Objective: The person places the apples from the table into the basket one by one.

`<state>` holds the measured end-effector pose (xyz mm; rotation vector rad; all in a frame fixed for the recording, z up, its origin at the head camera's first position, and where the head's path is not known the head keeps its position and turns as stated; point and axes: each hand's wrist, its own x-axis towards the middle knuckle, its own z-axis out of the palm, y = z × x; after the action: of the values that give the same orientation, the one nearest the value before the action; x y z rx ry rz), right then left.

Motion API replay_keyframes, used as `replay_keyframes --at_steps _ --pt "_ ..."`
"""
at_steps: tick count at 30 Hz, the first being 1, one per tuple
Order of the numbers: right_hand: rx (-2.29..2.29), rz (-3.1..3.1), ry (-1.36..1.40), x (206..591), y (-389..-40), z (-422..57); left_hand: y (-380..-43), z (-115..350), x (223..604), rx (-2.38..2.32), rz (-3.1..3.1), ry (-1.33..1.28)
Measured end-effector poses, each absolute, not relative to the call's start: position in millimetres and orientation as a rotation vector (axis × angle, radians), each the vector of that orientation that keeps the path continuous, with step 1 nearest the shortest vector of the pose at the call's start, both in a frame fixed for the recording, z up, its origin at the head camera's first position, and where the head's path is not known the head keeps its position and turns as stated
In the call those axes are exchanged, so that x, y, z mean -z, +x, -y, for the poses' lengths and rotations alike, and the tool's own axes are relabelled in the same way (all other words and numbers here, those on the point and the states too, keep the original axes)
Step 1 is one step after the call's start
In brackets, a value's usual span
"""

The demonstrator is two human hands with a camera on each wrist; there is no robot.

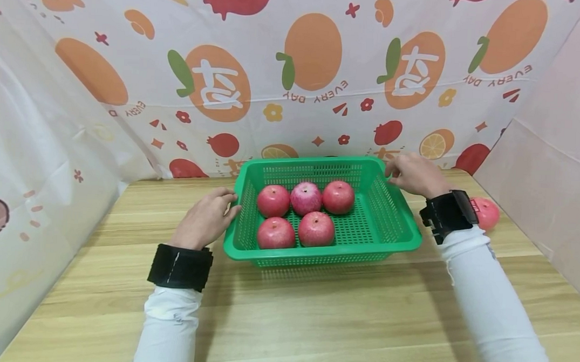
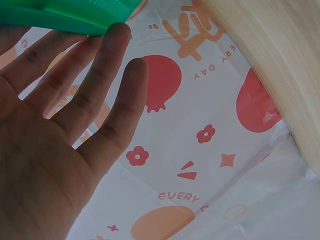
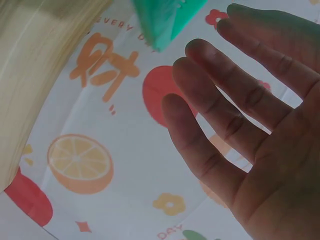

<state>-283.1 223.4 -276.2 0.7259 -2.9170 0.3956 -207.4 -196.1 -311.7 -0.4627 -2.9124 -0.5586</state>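
A green plastic basket (image 1: 323,254) with perforated walls stands on the table in the head view, and several red apples (image 1: 316,229) sit toward its left side. My left hand (image 1: 207,215) is at the basket's left rim, fingertips right at the edge. The left wrist view shows those fingers (image 2: 95,85) spread and extended under the green rim. Beside the back right corner is my right hand (image 1: 416,174). Its fingers (image 3: 220,110) are loosely bent with nothing between them, and the basket's corner (image 3: 162,25) shows just beyond the fingertips in the right wrist view.
Another red apple (image 1: 486,213) lies on the wooden table (image 1: 313,317) to the right, partly hidden behind the right wrist strap. A fruit-printed cloth (image 1: 260,93) hangs close behind the basket. Pale sheets (image 1: 548,176) border the table on both sides.
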Motion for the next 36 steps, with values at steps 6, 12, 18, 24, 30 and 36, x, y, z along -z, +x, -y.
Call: replay_keyframes --at_steps 6,12,18,24,30,36 --pt "-0.445 2.925 0.694 280 -284 -233 -207 195 312 0.561 2.920 -0.455" --pt "-0.412 2.938 0.645 282 -285 -242 -207 196 312 0.562 2.915 -0.457" --pt "-0.410 2.957 0.619 283 -286 -251 -207 196 314 0.562 2.912 -0.459" --pt "-0.385 2.976 0.576 281 -286 -261 -207 196 314 0.561 2.913 -0.462" --pt "-0.376 2.976 0.541 284 -284 -269 -207 196 313 0.557 2.911 -0.465" --pt "-0.410 2.964 0.506 289 -283 -275 -207 196 314 0.546 2.910 -0.464"
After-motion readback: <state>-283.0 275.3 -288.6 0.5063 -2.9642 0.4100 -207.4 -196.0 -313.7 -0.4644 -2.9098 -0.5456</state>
